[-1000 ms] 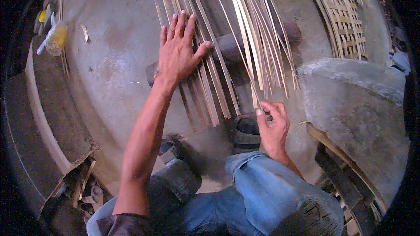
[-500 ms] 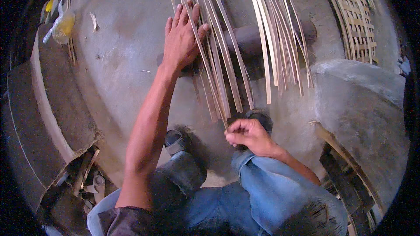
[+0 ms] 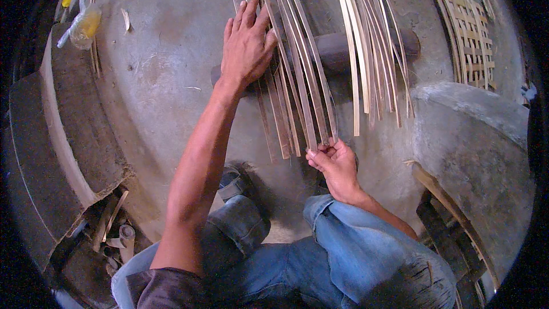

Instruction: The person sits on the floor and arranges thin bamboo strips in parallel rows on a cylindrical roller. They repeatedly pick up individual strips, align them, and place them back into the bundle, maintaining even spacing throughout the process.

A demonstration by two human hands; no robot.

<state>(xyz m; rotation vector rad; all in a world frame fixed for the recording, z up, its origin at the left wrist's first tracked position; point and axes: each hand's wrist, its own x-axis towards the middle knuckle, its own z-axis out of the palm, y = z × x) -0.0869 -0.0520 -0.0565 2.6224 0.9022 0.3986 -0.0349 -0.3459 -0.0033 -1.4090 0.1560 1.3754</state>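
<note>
Several long thin bamboo strips (image 3: 297, 74) lie side by side on a concrete floor, across a dark round log (image 3: 337, 48). My left hand (image 3: 246, 46) lies flat on the left group of strips, fingers spread, pressing them down near the log. My right hand (image 3: 334, 163) pinches the near ends of a few strips between thumb and fingers. A second, paler bundle of strips (image 3: 372, 51) lies to the right, untouched. My knees in blue jeans (image 3: 343, 246) are below.
A partly woven bamboo mat (image 3: 469, 28) lies at the far right. A large grey stone block (image 3: 474, 154) stands on the right. A plastic bottle with yellow liquid (image 3: 86, 23) sits at the upper left by a raised concrete ledge (image 3: 63, 131). Scraps lie at lower left.
My right hand dropped back toward my knee, then came forward again to the strip ends and took hold of them. My left hand stayed flat on the strips.
</note>
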